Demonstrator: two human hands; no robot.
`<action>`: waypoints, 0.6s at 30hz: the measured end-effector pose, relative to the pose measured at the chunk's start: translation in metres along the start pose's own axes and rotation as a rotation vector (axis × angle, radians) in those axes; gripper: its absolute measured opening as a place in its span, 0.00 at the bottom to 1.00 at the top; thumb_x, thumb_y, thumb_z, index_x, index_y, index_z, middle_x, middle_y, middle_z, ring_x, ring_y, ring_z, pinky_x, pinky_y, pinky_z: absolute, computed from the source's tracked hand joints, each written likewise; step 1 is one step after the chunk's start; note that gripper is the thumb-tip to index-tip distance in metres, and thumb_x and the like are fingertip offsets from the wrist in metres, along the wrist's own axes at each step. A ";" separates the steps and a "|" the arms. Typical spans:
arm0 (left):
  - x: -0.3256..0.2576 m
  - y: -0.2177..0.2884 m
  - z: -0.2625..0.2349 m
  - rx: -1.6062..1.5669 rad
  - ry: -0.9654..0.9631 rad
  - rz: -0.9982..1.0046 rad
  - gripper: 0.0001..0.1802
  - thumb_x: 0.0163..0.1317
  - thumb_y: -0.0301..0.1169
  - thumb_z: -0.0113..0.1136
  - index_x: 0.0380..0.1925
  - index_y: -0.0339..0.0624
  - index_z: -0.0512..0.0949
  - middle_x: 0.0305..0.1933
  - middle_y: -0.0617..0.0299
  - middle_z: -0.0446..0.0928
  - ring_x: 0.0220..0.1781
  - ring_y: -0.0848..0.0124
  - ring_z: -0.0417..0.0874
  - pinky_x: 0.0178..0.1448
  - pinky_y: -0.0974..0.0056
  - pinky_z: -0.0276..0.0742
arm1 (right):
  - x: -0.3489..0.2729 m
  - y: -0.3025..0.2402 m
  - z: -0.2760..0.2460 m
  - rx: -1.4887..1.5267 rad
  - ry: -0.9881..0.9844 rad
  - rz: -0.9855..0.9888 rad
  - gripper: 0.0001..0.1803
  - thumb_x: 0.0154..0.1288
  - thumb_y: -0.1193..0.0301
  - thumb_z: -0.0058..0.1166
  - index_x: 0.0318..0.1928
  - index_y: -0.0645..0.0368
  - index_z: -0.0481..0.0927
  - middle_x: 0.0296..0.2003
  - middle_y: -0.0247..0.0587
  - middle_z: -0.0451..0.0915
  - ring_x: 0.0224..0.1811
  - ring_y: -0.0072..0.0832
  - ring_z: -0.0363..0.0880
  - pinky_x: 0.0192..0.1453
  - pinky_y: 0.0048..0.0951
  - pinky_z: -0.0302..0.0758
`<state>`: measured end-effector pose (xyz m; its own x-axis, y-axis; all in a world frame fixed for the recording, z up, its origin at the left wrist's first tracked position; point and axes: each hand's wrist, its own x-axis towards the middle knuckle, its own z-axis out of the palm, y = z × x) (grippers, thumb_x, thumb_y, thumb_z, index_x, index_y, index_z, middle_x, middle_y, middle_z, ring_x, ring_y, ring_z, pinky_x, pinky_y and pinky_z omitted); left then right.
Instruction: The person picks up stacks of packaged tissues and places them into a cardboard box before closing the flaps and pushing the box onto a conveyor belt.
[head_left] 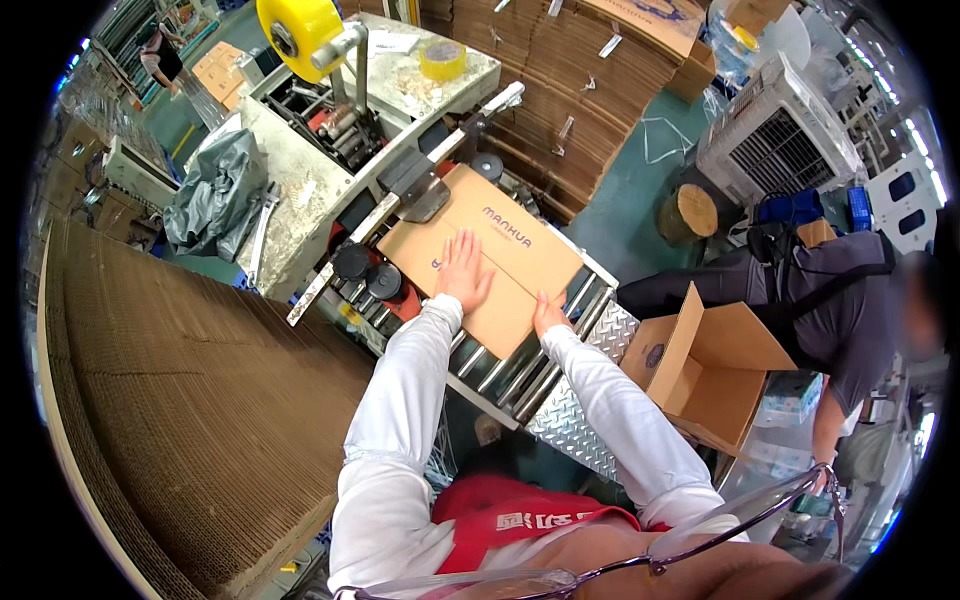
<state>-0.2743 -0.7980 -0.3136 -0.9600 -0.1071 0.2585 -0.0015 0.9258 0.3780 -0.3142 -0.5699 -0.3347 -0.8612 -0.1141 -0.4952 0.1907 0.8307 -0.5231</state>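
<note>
One carton [520,268] — beneath left fingers [464,246], edge against right fingers [543,304].

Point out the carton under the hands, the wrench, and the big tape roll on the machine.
Carton [518,268]: head view, top face, right of the left hand [461,272].
Wrench [262,238]: head view, handle.
Tape roll [314,30]: head view, yellow side, off the hub.

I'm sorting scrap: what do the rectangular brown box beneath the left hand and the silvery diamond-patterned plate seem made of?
Rectangular brown box: probably matte cardboard, given its papery face and seam. Silvery diamond-patterned plate: apparently shiny metal, type unclear, given glinting raised marks.
</note>
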 end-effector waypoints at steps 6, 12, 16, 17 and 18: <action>-0.010 0.001 -0.002 0.271 0.067 -0.188 0.39 0.69 0.48 0.52 0.74 0.39 0.58 0.79 0.41 0.51 0.83 0.47 0.45 0.81 0.37 0.36 | 0.006 0.010 0.056 0.765 -0.580 0.127 0.43 0.72 0.31 0.28 0.75 0.47 0.59 0.55 0.52 0.80 0.51 0.45 0.82 0.53 0.57 0.77; -0.264 0.136 0.040 -0.137 -0.234 -0.144 0.45 0.55 0.44 0.67 0.73 0.49 0.62 0.78 0.46 0.56 0.82 0.41 0.39 0.81 0.34 0.35 | -0.219 0.325 0.121 -0.178 -0.234 -1.183 0.22 0.76 0.58 0.49 0.61 0.57 0.75 0.49 0.47 0.81 0.53 0.35 0.80 0.60 0.40 0.77; -0.373 0.167 -0.015 -0.113 -0.227 -0.128 0.34 0.51 0.43 0.70 0.60 0.49 0.77 0.72 0.50 0.65 0.80 0.35 0.45 0.78 0.28 0.40 | -0.298 0.467 0.049 -0.081 -0.528 -0.276 0.22 0.74 0.58 0.50 0.60 0.58 0.76 0.47 0.48 0.82 0.51 0.37 0.81 0.58 0.40 0.78; -0.364 0.155 -0.049 -0.008 -0.070 -0.078 0.31 0.51 0.41 0.71 0.58 0.47 0.79 0.69 0.48 0.68 0.80 0.34 0.46 0.77 0.27 0.41 | -0.300 0.480 0.031 -0.036 -0.514 -0.128 0.22 0.74 0.58 0.50 0.60 0.59 0.76 0.47 0.49 0.82 0.51 0.38 0.81 0.58 0.40 0.78; -0.336 0.157 -0.102 0.066 0.092 -0.058 0.30 0.51 0.39 0.71 0.57 0.47 0.79 0.69 0.48 0.67 0.80 0.35 0.47 0.76 0.26 0.43 | -0.298 0.496 0.015 -0.008 -0.481 -0.047 0.23 0.74 0.58 0.51 0.60 0.59 0.76 0.47 0.49 0.83 0.50 0.38 0.82 0.57 0.40 0.78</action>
<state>0.0766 -0.6531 -0.2507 -0.9281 -0.1910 0.3197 -0.0774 0.9387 0.3360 0.0441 -0.1322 -0.4562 -0.5529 -0.3887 -0.7370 0.1519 0.8227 -0.5478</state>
